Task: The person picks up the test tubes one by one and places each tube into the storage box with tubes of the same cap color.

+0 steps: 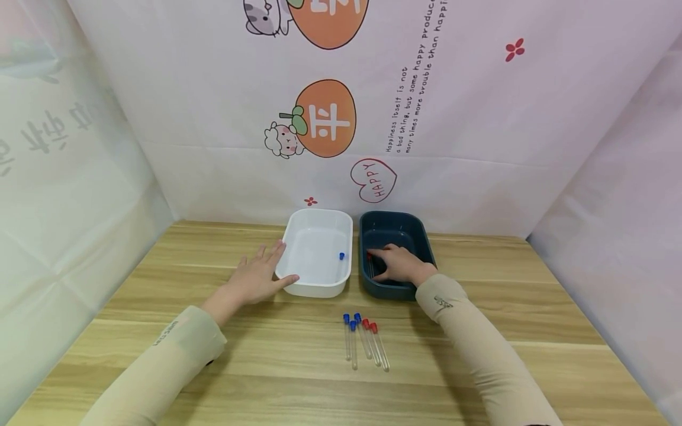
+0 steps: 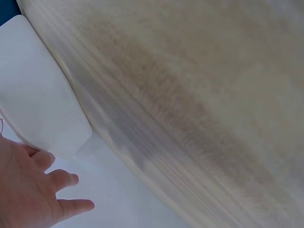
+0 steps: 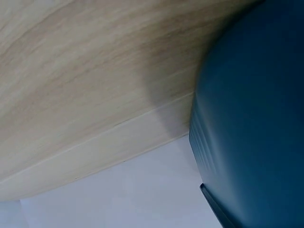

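Observation:
The left hand (image 1: 254, 277) rests with spread fingers on the left rim of the white box (image 1: 315, 290); the left wrist view shows this hand (image 2: 31, 183) against the white box (image 2: 42, 90). Inside the dark blue box (image 1: 391, 291) is the right hand (image 1: 399, 264), thumb and index finger apart, beside a red-capped tube (image 1: 370, 265). The index fingertip is at its red cap; whether the fingers bear on the tube is unclear. A blue cap (image 1: 341, 256) shows in the white box. The blue box's outer wall (image 3: 247, 118) fills the right wrist view's right side, its hand hidden.
In front of the boxes, three blue-capped tubes (image 1: 354, 349) and two red-capped tubes (image 1: 380, 349) lie close together on the wooden table (image 1: 288, 378). A printed white cloth (image 1: 453, 195) stands behind the boxes, with pale cloth at both sides.

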